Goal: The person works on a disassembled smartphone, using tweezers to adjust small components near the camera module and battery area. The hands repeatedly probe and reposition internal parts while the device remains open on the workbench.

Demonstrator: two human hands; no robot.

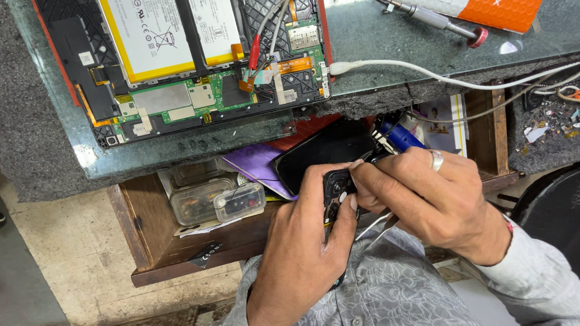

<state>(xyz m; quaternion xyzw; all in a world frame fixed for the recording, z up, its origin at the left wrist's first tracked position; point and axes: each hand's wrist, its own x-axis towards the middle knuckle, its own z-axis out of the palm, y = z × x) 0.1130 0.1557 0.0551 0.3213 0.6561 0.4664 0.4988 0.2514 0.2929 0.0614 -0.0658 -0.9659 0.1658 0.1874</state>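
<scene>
Evidently mid-repair, the left hand [302,240] grips a small black phone [336,190] over the open drawer [149,241] while the right hand [428,197] pinches a tool against it; steady pressure seems needed.

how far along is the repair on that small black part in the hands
Done: the tablet on the glass bench lies opened, battery and boards bare, a white cable plugged in. In hand: the left hand grips a small black part while the right hand works on it. Left: the tablet has no back cover on; the screwdriver lies unused.
</scene>
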